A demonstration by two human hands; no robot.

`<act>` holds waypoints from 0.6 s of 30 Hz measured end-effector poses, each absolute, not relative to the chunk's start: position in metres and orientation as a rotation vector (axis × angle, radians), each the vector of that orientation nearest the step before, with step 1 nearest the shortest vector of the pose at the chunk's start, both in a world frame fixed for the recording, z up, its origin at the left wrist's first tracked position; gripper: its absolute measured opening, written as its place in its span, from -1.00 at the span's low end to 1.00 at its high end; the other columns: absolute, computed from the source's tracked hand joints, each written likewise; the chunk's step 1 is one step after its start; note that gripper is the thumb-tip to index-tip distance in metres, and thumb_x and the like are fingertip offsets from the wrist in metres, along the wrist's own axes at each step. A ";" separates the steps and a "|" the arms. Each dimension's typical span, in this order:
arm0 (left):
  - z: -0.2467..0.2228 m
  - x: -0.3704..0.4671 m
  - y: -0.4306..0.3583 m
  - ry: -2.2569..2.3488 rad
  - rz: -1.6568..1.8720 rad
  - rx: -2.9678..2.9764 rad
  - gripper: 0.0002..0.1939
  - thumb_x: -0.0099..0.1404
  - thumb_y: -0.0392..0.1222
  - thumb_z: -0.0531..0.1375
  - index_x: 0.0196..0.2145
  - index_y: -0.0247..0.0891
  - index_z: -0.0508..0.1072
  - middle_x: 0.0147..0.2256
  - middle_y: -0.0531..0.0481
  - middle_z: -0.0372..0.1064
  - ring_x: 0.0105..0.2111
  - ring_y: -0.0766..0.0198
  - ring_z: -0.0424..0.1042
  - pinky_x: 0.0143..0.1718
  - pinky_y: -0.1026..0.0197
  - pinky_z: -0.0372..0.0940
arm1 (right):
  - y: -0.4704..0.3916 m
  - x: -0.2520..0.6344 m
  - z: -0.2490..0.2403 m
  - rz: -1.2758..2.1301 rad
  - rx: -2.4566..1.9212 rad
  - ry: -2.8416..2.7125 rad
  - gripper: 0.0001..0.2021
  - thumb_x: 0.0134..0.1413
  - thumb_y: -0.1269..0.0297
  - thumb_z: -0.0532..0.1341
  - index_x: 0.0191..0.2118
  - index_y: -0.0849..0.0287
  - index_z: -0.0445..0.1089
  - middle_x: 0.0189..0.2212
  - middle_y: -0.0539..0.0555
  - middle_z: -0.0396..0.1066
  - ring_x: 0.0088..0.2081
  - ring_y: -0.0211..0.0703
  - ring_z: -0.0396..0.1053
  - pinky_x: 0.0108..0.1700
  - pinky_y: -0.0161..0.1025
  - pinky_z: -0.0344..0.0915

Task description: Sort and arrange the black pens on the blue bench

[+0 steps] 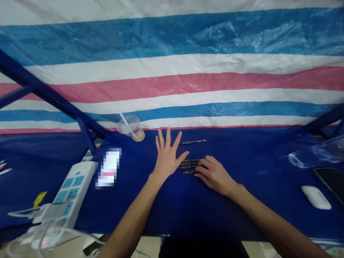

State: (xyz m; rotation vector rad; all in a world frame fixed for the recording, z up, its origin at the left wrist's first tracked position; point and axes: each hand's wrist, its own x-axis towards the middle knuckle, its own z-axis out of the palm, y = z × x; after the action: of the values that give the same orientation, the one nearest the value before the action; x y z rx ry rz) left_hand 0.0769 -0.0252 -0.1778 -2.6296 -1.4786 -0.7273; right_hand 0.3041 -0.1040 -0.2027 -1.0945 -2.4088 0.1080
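Several dark pens (pixel 189 164) lie side by side in a small group on the blue table. My right hand (pixel 215 175) bends its fingers around their right ends, and its fingertips cover part of them. Just left of the group is my left hand (pixel 167 156), held palm down with fingers spread and nothing in it. Its thumb tip reaches close to the pens' left ends; whether it touches them I cannot tell. A single pen (pixel 194 142) lies apart, farther back, to the right of my left fingertips.
A tilted plastic cup with a straw (pixel 131 129) is at the back left. Nearer are a lit phone (pixel 109 167) and a power strip (pixel 72 190) with cables. On the right are a clear container (pixel 317 154), a white earbud case (pixel 316 197) and a dark phone (pixel 331 182).
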 end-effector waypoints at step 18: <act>-0.174 0.083 -0.027 -1.373 -0.878 -2.650 -0.41 0.47 -0.09 0.18 0.39 -0.07 0.17 0.51 -0.18 -0.44 0.48 -0.34 -0.42 0.35 -0.53 -0.08 | -0.106 0.301 -0.202 0.164 -1.086 -2.430 -0.87 0.40 0.34 0.14 -0.11 0.18 0.45 -0.20 0.17 0.40 -0.20 -0.02 0.23 -0.15 -0.07 0.27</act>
State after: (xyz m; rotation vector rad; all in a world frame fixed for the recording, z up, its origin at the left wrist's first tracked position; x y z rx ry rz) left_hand 0.0827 -0.0266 -0.1744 -2.6497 -1.3728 -0.8784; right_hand 0.3006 -0.1055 -0.2017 -1.0857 -2.4296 0.1635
